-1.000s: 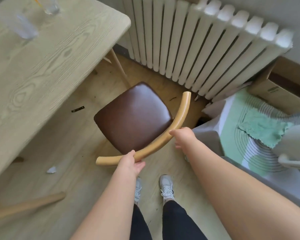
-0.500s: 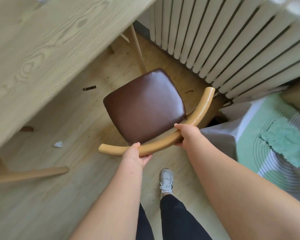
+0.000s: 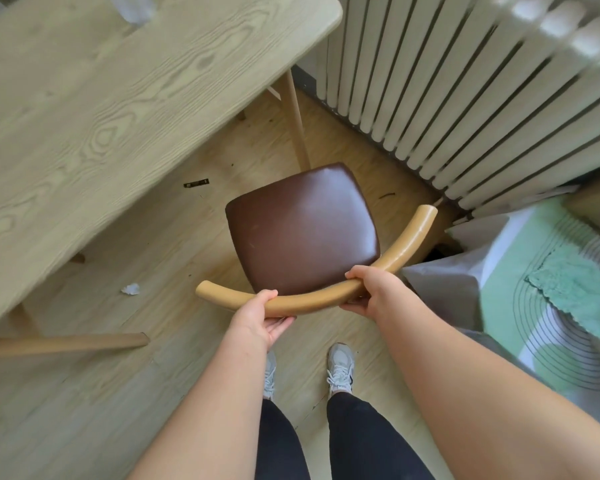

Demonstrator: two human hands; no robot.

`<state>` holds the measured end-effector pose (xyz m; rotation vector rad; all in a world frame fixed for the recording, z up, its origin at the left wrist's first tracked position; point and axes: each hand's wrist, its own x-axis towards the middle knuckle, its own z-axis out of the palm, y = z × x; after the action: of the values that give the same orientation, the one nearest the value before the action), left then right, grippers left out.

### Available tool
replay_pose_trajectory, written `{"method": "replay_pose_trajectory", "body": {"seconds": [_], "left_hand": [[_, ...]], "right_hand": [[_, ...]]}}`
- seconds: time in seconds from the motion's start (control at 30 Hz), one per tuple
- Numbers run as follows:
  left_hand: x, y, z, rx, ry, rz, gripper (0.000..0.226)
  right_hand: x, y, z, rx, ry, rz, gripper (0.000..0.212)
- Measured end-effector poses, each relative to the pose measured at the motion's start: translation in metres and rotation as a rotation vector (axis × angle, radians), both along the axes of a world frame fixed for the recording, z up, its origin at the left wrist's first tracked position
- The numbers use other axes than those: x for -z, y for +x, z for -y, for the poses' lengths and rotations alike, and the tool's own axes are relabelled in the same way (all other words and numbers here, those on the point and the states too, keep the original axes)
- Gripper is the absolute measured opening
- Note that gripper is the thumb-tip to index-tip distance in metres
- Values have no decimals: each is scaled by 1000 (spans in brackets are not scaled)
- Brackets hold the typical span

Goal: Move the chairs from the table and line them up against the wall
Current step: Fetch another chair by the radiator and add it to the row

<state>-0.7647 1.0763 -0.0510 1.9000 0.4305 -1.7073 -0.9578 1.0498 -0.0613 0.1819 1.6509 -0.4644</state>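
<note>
Centre of frame: chair (image 3: pixel 302 230) with brown padded seat, standing on the wood floor (image 3: pixel 84 410) between the table corner and the radiator (image 3: pixel 465 98). Its curved tan back rail (image 3: pixel 312 301) arcs along the seat's lower edge, from lower left up to the right. The rail's right end sits near the radiator foot, not touching.

Left hand (image 3: pixel 260 313) grips the rail left of its middle, thumb on top, fingers curled underneath. Right hand (image 3: pixel 374 292) grips it just right of the middle, thumb over the top, fingers wrapped below. Both hands hold the same rail, a short stretch of it bare between them.

Upper left: light wood table (image 3: pixel 118 98), one leg (image 3: pixel 293 119) coming down just above the seat. Blurred clear object (image 3: pixel 134 8) at the top edge, possibly a glass. Lower left: tan wooden bar (image 3: pixel 66 342) running in from the frame edge under the table; cannot tell what it belongs to.

Floor bits: white paper scrap (image 3: pixel 130 289), small dark strip (image 3: pixel 196 183). Right side: green patterned mat (image 3: pixel 520 292) with green cloth (image 3: pixel 575 289) on it. Bottom centre: the person's grey shoes (image 3: pixel 340 368), dark trousers.
</note>
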Motion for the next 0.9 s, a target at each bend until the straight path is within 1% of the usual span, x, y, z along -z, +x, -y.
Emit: {"method": "replay_pose_trajectory", "body": {"seconds": [0.2, 0.33, 0.43, 0.47, 0.57, 0.67, 0.77, 0.9], "left_hand": [[-25, 36, 2, 103, -60, -29, 37], [-36, 71, 5, 206, -99, -42, 44], [-42, 104, -4, 265, -94, -43, 44], [-44, 117, -8, 279, -93, -44, 44], [-44, 148, -25, 308, -101, -46, 47], [-45, 172, -44, 307, -108, -41, 43], [-49, 200, -74, 250, -129, -28, 44], [-55, 228, -117, 124, -167, -1, 43]], "right_hand": [[-26, 34, -8, 62, -37, -25, 17], [-41, 67, -19, 123, -47, -52, 22], [-51, 100, -38, 183, -52, -48, 22], [-54, 112, -47, 200, -50, -41, 24], [-59, 143, -69, 230, -45, -29, 36], [-64, 167, -87, 232, -39, -18, 42], [-71, 193, -106, 190, -46, -5, 47], [-79, 221, -127, 73, -71, 3, 43]]}}
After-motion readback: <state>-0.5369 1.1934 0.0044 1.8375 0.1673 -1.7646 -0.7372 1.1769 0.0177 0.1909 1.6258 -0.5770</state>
